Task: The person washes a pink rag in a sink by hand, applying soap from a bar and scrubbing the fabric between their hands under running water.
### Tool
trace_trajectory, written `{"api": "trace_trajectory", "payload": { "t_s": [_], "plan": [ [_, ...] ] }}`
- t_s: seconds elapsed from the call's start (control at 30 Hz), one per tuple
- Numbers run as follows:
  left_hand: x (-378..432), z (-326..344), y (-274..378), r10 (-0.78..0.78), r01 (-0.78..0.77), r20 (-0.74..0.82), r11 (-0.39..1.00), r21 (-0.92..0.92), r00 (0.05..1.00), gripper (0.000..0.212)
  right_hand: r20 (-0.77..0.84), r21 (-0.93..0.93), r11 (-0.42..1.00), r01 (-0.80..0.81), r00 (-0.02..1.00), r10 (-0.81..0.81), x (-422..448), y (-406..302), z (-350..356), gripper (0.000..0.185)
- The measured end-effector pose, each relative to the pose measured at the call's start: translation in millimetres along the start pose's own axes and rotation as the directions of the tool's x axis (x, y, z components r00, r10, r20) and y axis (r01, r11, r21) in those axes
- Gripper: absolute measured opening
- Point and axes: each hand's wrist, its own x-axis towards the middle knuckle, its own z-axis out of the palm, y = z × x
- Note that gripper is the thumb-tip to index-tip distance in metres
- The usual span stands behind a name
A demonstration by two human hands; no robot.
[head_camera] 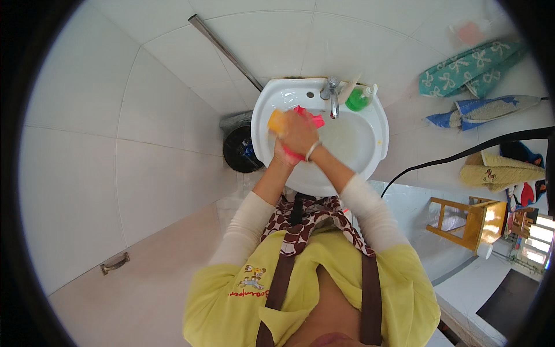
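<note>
Both my hands are together over the left side of a white washbasin (pixel 377 149). My left hand (pixel 282 155) is underneath, holding a bright pink item (pixel 318 120) that looks like a cloth or soft plastic; motion blur hides its exact kind. Across it lies my right hand (pixel 301 132), with a pale bracelet at the wrist. A yellow-orange block (pixel 276 122), perhaps a sponge, is in the right hand's fingers. Most of the pink item is covered by my hands. Cloudy water (pixel 344 136) shows in the bowl.
A chrome faucet (pixel 333 97) and a green soap bottle (pixel 359 99) stand at the basin's back. Left of it is a black bin (pixel 243 149). Towels (pixel 468 73) hang along the right wall, near a black cable (pixel 433 162) and a wooden stool (pixel 470 221).
</note>
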Motion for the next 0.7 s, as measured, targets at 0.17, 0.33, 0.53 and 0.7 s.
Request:
{"api": "trace_trajectory", "payload": {
  "t_s": [0.17, 0.33, 0.53, 0.7],
  "plan": [
    [2, -9, 3, -0.012, 0.014, 0.048, 0.999, -0.040, 0.999, 0.046, 0.103, -0.014, 0.998, -0.060, 0.993, 0.061, 6, -11, 1, 0.041],
    [-4, -17, 14, -0.045, 0.052, 0.110, 0.997, -0.062, 0.993, 0.045, -0.195, -0.099, 0.948, 0.301, 0.929, -0.315, -18, -23, 21, 0.039],
    [2, -39, 14, -0.027, 0.026, -0.027, 0.998, -0.049, 0.999, 0.046, 0.056, 0.102, 0.955, -0.279, 0.960, 0.275, 38, -3, 8, 0.046],
    [14, -64, 22, 0.080, -0.056, 0.112, 0.977, -0.206, 0.990, 0.048, -0.090, -0.134, 0.989, -0.057, 0.995, 0.045, -2, -5, 11, 0.054]
  ]
}}
